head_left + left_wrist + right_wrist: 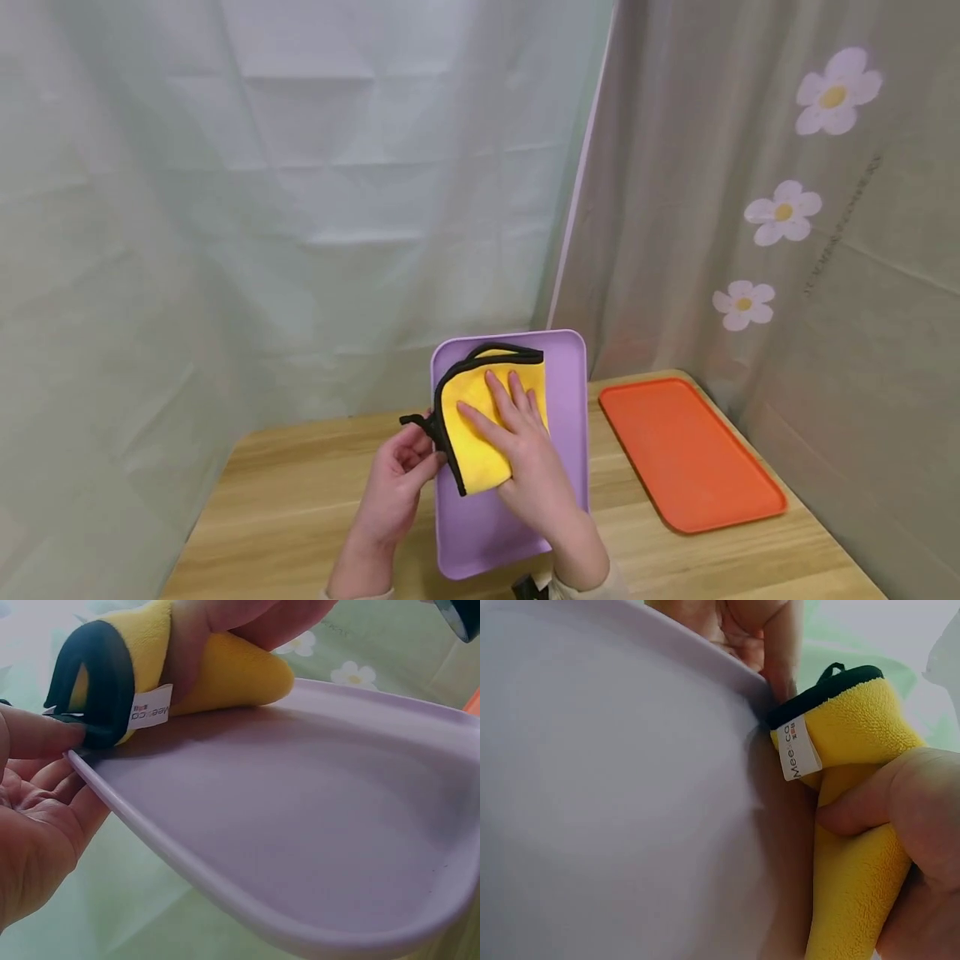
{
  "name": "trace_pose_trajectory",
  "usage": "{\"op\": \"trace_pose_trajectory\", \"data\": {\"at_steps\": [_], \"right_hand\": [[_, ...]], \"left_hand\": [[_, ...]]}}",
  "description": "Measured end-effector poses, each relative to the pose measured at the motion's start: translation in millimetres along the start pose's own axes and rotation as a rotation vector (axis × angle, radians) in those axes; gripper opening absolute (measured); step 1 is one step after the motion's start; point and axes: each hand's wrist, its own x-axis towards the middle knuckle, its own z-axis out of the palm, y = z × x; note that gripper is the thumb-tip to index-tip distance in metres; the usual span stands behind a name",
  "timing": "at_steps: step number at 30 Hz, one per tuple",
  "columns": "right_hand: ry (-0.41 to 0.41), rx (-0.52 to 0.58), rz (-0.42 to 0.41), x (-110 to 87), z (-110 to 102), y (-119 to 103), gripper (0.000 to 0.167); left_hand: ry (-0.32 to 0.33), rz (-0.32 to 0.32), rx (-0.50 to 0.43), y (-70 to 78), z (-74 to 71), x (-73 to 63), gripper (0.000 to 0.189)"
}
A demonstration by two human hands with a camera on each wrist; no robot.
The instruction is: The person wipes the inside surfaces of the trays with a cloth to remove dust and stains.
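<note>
A folded yellow towel (472, 450) with black edging lies over the upper part of a purple tray (491, 529). My right hand (528, 454) holds it, fingers spread over its top and thumb at the near fold, as the right wrist view shows. At the tray's left rim, my left hand (401, 475) pinches the towel's black-edged end with the thumb above; its other fingers curl below the rim. A black loop (414, 419) sticks out past that hand. The left wrist view shows a white label (152, 706) hanging from the towel's edge.
An orange tray (693, 458) lies on the wooden table (300, 500) to the right of the purple one. Pale curtains (337, 208) stand behind the table, and a grey one with white flowers (783, 212) hangs along the right side.
</note>
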Motion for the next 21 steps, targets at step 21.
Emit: {"op": "trace_pose_trajectory", "data": {"at_steps": [21], "right_hand": [[0.022, 0.044, 0.091, -3.8, -11, 21, 0.065]], "left_hand": [[0.055, 0.094, -0.155, -9.2, -10.7, -3.3, 0.064]]}}
